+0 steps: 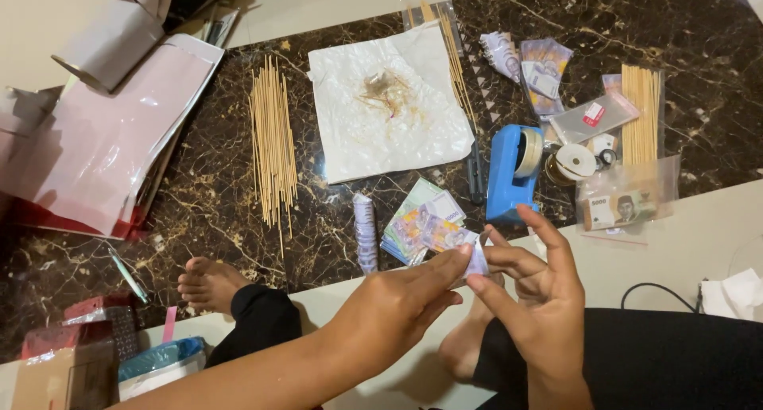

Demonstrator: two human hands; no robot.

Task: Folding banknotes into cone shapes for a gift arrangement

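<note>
Over my lap | left hand (397, 311) and right hand (528, 287) both pinch folded banknote (475, 261), mid-fold | next, I judge: firmer crease, steady fingertip grip

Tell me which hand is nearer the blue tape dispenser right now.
Right. The right hand has its raised fingertips just below the blue tape dispenser, almost at its base. The left hand sits lower and further left, pinching a small folded banknote together with the right.

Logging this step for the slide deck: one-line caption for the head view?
Both hands, left hand and right hand, pinch a small folded banknote above the marble floor.
</note>
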